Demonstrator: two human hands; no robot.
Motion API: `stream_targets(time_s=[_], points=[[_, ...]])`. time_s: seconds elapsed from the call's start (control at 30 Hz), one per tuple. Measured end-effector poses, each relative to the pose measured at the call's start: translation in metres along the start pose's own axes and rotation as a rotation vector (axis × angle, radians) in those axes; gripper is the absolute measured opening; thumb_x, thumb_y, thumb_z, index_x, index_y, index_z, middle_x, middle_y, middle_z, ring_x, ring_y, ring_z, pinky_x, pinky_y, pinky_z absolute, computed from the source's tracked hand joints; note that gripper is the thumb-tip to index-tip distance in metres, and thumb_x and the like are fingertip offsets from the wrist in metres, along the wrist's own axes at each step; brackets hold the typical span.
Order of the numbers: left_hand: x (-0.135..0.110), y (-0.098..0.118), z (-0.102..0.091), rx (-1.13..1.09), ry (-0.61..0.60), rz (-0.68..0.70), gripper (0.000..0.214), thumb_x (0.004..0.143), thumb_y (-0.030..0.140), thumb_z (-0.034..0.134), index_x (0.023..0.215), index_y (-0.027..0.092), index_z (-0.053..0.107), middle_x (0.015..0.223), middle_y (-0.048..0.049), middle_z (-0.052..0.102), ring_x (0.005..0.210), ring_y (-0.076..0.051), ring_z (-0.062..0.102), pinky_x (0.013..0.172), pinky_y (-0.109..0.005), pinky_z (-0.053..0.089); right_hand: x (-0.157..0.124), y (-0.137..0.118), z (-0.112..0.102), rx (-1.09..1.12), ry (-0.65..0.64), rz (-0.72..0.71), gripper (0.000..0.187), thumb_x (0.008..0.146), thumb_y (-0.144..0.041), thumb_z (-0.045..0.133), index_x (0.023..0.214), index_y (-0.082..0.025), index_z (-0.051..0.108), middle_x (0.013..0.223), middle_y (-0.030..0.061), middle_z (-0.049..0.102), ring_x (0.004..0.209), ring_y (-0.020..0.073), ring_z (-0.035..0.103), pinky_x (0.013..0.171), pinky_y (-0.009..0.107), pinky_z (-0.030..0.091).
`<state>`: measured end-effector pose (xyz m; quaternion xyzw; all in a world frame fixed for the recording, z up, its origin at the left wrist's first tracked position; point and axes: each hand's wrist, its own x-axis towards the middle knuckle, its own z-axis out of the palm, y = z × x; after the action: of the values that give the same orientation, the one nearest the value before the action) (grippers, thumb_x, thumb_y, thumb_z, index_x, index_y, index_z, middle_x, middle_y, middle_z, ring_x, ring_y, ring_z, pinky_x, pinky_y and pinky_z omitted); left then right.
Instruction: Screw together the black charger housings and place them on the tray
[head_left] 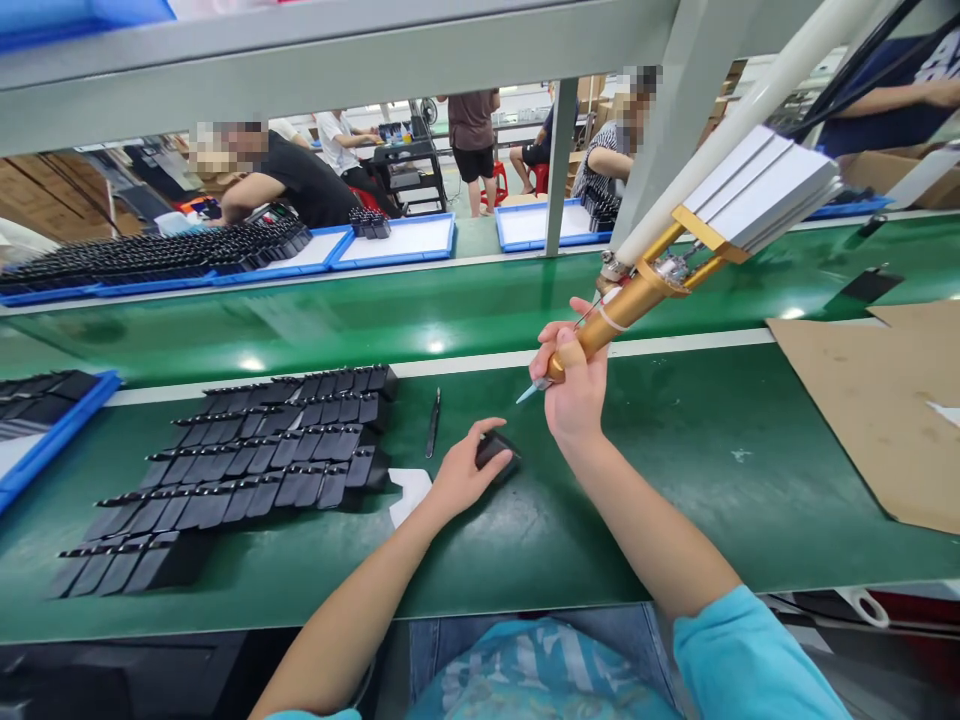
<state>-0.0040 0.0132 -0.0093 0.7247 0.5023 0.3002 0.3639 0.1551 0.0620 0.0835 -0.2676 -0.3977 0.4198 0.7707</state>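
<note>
My left hand [466,472] rests on the green bench and grips a small black plastic part [496,450]. My right hand [576,385] is raised just right of it and is closed around a gold dispensing tool [626,303] that hangs from a white hose. The tool's pale needle tip [527,393] points down and left, a little above the black part and apart from it. To the left lie overlapping rows of black parts [247,465]. A small white paper [409,492] lies by my left wrist.
Black tweezers [433,424] lie beside the rows. A blue tray [45,430] with more black parts sits at far left. Brown cardboard [870,410] covers the bench at right. A green conveyor belt [375,310] runs behind, with blue trays and several seated workers beyond it.
</note>
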Motion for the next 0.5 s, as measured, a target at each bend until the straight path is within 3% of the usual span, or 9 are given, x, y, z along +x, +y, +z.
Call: stream_targets(time_s=[0.1,0.2,0.33,0.5], points=[[-0.001,0.002,-0.005,-0.692,0.083,-0.211,0.051,0.085,0.050,0.061,0.127,0.025,0.048,0.086,-0.0012,0.061,0.068,-0.016,0.060,0.056,-0.025,0.048,0.003,0.001,-0.015,-0.076,0.045,-0.032,0.039,0.084,-0.038,0.060,0.119,-0.032,0.045,0.087,-0.0056,0.053,0.054,0.0045,0.051,0.055,0.021,0.046],[-0.001,0.007,-0.010,-1.165,0.034,-0.300,0.058,0.083,0.052,0.061,0.130,0.022,0.044,0.082,-0.0032,0.062,0.060,-0.016,0.060,0.043,-0.022,0.043,0.002,0.001,-0.043,-0.221,0.065,-0.041,0.050,0.081,-0.033,0.064,0.125,-0.033,0.042,0.100,-0.0040,0.056,0.070,0.0068,0.060,0.071,0.024,0.052],[-0.003,0.014,-0.014,-1.416,-0.043,-0.312,0.052,0.085,0.045,0.061,0.128,0.020,0.048,0.076,-0.0024,0.062,0.058,-0.014,0.059,0.041,-0.019,0.040,-0.002,0.001,-0.091,-0.431,0.062,-0.058,0.066,0.080,-0.033,0.066,0.136,-0.032,0.031,0.114,0.0011,0.058,0.087,0.0128,0.064,0.089,0.035,0.051],[-0.007,0.014,-0.014,-1.472,-0.126,-0.215,0.049,0.087,0.046,0.059,0.127,0.021,0.049,0.073,-0.0016,0.060,0.053,-0.013,0.056,0.040,-0.020,0.041,0.001,0.004,-0.130,-0.521,0.098,-0.159,0.066,0.079,-0.030,0.066,0.136,-0.030,0.032,0.118,0.0039,0.057,0.098,0.0164,0.063,0.095,0.042,0.048]])
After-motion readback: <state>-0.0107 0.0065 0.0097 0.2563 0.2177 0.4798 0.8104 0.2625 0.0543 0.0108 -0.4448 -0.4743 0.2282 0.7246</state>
